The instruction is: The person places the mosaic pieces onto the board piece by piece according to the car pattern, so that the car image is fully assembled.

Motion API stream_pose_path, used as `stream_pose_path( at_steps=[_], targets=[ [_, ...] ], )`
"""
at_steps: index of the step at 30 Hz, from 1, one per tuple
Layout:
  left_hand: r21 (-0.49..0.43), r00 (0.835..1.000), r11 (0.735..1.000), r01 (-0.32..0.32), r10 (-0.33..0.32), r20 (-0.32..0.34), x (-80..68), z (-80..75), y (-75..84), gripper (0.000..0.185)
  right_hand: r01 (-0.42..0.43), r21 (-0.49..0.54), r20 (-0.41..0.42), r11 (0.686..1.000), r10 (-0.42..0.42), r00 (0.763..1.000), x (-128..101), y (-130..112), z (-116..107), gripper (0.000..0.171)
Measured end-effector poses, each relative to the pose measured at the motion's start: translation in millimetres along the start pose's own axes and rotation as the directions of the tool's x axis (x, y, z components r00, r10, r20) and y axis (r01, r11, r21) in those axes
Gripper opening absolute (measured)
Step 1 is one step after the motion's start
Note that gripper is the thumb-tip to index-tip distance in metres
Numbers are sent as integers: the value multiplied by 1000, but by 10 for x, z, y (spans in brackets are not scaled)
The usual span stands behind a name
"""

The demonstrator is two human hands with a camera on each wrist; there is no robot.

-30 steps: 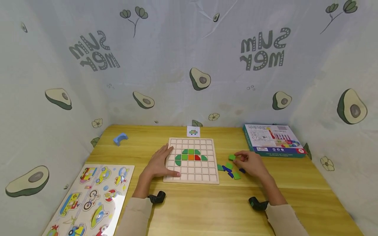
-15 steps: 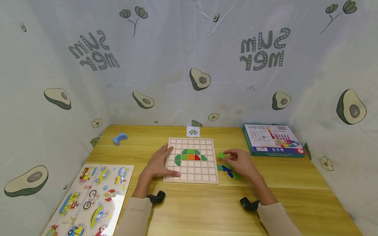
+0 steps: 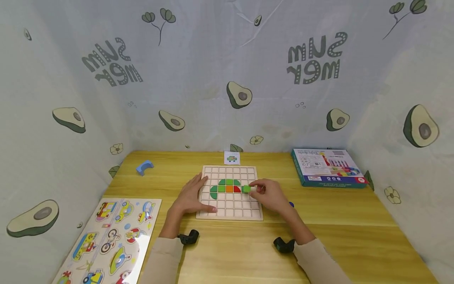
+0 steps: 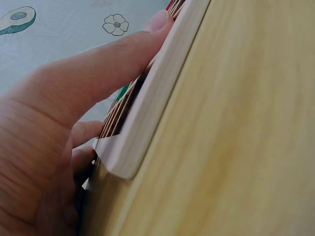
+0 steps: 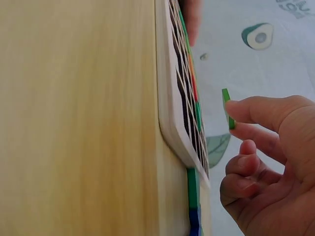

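Pinching the light-green square tile [image 3: 246, 189] above the gridded wooden board [image 3: 237, 214], the right hand [image 3: 269, 194] should lower it level, while the left hand [image 3: 190, 197], loosely spread and touching the board's side nearest it, should brace lightly.

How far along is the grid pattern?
Partly done. Done: orange square and red piece sit in the board's cells among green pieces. In hand: right hand pinches a bright green square above the board; left hand rests on the board's edge. Left: that square and probably the loose green piece and loose blue piece beside the board. The card's pattern is too small to match.
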State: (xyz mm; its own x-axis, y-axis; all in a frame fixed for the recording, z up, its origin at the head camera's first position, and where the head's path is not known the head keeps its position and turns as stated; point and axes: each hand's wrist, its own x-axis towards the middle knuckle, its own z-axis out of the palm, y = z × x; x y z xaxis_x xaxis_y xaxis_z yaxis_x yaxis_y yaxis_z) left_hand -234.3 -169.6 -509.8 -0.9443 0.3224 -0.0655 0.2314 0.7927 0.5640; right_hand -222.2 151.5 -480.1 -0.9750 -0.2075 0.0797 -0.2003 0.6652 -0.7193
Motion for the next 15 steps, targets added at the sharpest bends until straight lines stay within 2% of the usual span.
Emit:
stream_pose_path(
  at_steps=[6, 15],
  targets=[
    [-8, 1000, 1000, -15, 15, -10, -11, -22, 13, 127, 24, 32, 40, 999, -25, 999, 31, -123, 161, 22],
    [-14, 1000, 1000, 12, -12, 4, -14, -28, 24, 127, 61, 60, 60, 996, -64, 996, 74, -272, 347, 20]
  ],
)
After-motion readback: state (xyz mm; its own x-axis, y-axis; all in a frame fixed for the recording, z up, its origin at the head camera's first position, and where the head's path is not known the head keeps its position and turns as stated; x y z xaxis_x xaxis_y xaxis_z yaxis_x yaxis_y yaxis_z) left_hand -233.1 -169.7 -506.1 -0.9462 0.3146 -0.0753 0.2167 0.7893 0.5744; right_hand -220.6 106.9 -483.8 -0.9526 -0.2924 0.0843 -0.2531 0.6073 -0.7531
